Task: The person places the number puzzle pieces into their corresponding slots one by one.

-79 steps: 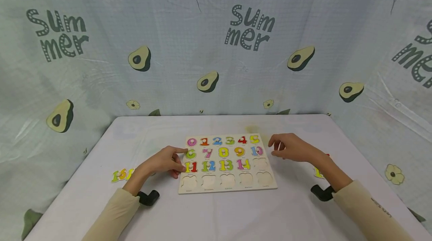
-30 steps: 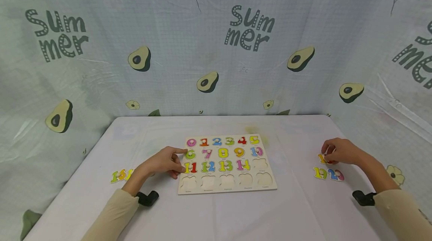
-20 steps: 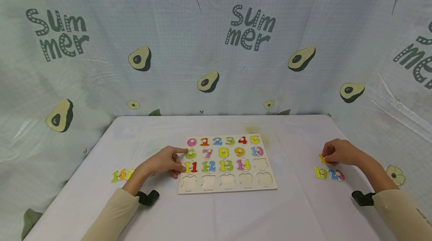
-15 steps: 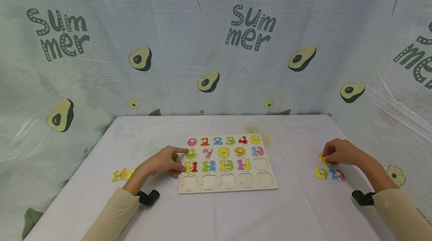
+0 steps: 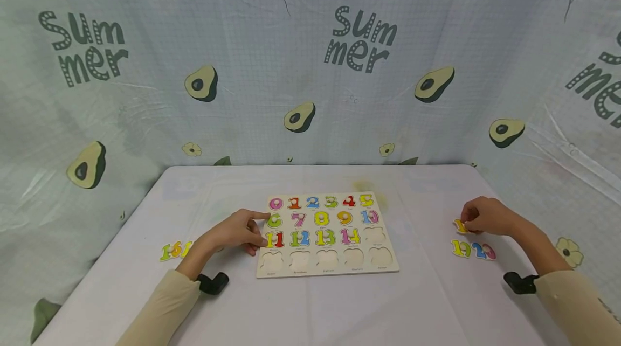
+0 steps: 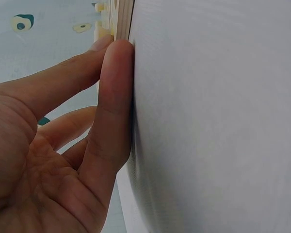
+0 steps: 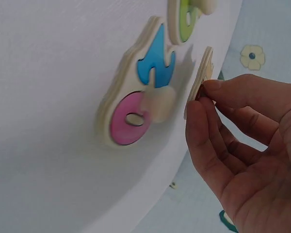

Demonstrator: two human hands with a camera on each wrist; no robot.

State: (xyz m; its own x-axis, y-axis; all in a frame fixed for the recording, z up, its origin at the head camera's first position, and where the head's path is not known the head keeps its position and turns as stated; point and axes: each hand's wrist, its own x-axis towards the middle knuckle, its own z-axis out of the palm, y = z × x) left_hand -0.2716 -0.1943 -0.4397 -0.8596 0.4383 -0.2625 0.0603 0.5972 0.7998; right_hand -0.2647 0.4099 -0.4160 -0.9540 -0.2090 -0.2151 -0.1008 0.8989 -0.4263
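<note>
A wooden number puzzle board [image 5: 310,273] lies mid-table, with colourful numbers in its upper rows and bare recesses along the bottom row and at the third row's right end. My left hand [image 5: 237,232] rests at its left edge, two extended digits touching it; in the left wrist view fingertips [image 6: 117,53] meet the board's edge. At the right, my right hand [image 5: 492,216] pinches a number puzzle piece [image 5: 460,226] with a yellow 1 showing; its other digit is hidden. The right wrist view shows this piece [image 7: 200,73] edge-on, tilted, between thumb and fingers.
Close by my right hand lie a 19 piece [image 5: 461,248] and a blue-and-pink 20 piece [image 5: 483,251] with a knob. Left of my left wrist lies a 16 piece [image 5: 171,251], beside another partly covered piece [image 5: 186,249]. A printed curtain [image 5: 301,66] stands behind the table [image 5: 310,313].
My right hand went from beside the board to the loose pieces at the right and took hold of one. That piece has just shifted slightly left and up. My left hand stays put.
</note>
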